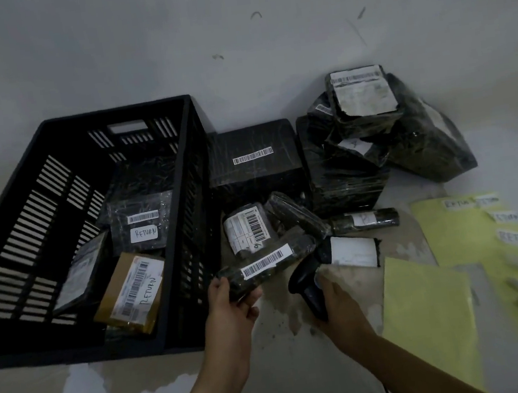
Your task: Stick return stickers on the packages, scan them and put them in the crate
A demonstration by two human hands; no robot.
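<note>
- Crate (116,111), black and slatted, sits left on the worktop (287,356), holding labelled packages (143,223).
- Slim package (265,262), beside the crate's right wall, looks light, film-wrapped, probably slippery; best taken mid-length, clear of the barcode (253,270).
- Left hand (231,301): fingers curl round its near end.
- Right hand (336,304): fingers wrap the scanner (306,283).

Left hand (231,301) grips a black wrapped package (266,265) just right of the crate (53,176), while right hand (332,298) holds a scanner (307,283) beside it.
</note>
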